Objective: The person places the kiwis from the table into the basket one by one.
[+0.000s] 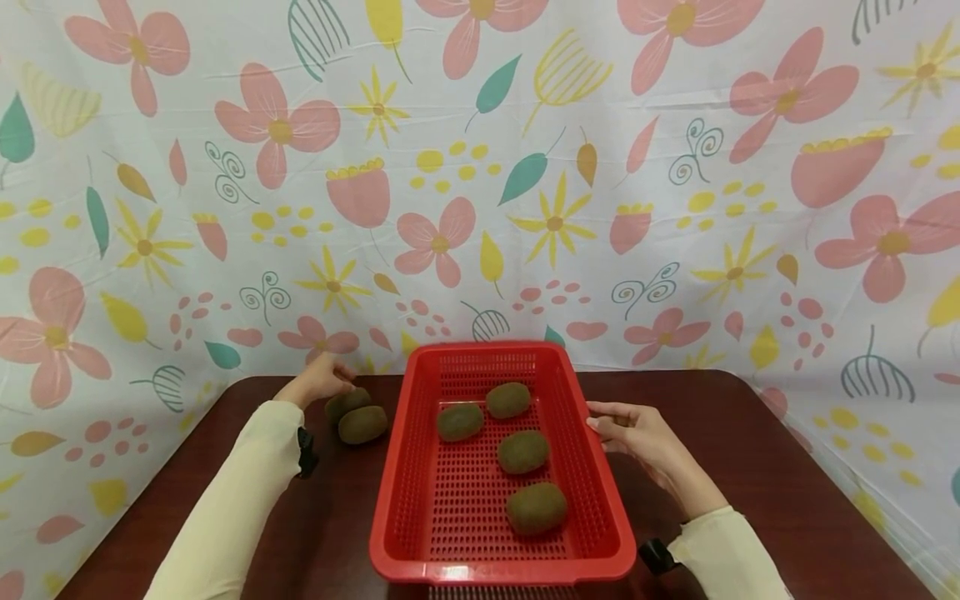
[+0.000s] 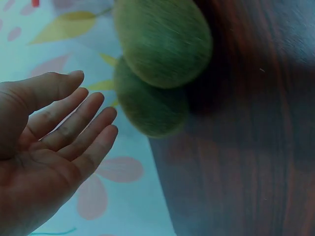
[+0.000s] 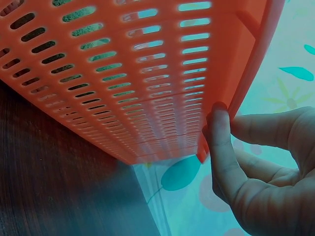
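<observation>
Two brown kiwifruit lie close together on the table at the left, the nearer kiwi (image 1: 363,425) partly in front of the farther kiwi (image 1: 342,406). My left hand (image 1: 324,380) is beside and above them. In the left wrist view that hand (image 2: 59,132) has relaxed, slightly bent fingers, with a gap between them and both fruits. A red plastic basket (image 1: 397,483) with slotted walls stands in the middle, several kiwis (image 1: 523,452) lying apart on its floor. With thumb and fingers, my right hand (image 1: 637,433) pinches the basket's right rim; the right wrist view shows this grip (image 3: 261,162) from below.
A dark brown wooden table (image 1: 330,517) carries everything. Behind it hangs a white cloth (image 1: 480,283) printed with flowers and leaves, reaching down to the table's back edge. Black straps (image 1: 657,556) circle both sleeved wrists.
</observation>
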The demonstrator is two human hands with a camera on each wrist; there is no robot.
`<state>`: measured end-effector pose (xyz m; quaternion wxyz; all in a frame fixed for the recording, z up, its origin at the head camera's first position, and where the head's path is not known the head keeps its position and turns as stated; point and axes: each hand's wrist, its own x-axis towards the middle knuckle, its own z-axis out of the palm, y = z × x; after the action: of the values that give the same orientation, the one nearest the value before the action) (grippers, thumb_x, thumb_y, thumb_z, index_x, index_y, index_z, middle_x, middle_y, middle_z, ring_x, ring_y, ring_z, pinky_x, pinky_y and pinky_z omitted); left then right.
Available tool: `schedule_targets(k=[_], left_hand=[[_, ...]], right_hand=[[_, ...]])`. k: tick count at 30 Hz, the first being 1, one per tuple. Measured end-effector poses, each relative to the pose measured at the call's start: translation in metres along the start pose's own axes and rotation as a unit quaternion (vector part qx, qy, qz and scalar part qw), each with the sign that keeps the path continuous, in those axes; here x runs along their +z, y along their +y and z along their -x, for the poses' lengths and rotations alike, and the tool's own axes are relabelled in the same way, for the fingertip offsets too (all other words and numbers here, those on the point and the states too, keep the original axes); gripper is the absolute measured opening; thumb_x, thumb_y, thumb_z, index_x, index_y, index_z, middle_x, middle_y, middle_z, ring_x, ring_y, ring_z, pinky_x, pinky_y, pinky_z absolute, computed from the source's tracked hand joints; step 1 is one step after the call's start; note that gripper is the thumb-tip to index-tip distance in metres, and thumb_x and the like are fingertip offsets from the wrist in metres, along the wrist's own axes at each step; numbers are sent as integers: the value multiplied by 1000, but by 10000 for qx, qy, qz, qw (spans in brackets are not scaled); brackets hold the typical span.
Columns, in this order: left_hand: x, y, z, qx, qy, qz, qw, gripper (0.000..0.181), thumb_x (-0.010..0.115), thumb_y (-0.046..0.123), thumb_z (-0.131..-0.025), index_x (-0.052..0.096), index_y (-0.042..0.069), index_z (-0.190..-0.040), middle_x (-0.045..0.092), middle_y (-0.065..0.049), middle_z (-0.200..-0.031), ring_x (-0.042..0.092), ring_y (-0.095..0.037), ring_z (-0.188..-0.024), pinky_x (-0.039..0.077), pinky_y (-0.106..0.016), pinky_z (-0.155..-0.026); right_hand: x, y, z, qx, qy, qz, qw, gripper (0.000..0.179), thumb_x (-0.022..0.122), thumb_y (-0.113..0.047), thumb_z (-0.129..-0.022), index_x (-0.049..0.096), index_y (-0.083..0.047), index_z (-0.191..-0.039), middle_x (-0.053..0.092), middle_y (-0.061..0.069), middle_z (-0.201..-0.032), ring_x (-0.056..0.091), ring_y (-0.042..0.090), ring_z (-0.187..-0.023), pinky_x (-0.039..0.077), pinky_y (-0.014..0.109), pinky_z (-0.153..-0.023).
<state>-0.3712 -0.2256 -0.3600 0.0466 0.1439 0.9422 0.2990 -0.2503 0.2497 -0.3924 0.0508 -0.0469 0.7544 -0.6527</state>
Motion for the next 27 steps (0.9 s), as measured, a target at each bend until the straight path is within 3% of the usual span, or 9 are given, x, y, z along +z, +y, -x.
schedule_targets(k=[4,11,19,27], left_hand=[[5,-12,2,-123,20,91,9999,30,65,0,-86,61,-17,-111,63,-31,-109,62,-41,-98,53,-44,-79],[13,-25,2,-40,243,-47,9997,33,69,2,-85,61,-16,-110,63,-31,-106,60,-43,-98,53,-45,-78],[24,-32,1,-168,673,-165,9975,31,69,3,-87,59,-15,-109,59,-32,-108,57,-45,-101,50,-49,-82],[27,-34,-2,-359,735,-229,9964,32,69,5,-86,58,-14,-109,59,-31,-108,56,-44,-101,50,-49,-81]], right_hand=[[0,-1,1,-29,-52,-8,10000,57,64,-16,-93,42,11,-139,68,13,-105,68,17,-85,56,35,-78],[0,-1,1,-34,-106,-130,9999,57,64,-15,-94,42,11,-139,69,13,-104,68,17,-84,56,34,-78],[1,-1,1,-69,-97,-109,9999,57,64,-15,-93,42,12,-139,69,12,-103,68,18,-84,57,35,-78],[0,2,0,-62,-27,-92,9999,54,65,-13,-92,45,11,-137,69,13,-101,69,19,-84,57,37,-78]])
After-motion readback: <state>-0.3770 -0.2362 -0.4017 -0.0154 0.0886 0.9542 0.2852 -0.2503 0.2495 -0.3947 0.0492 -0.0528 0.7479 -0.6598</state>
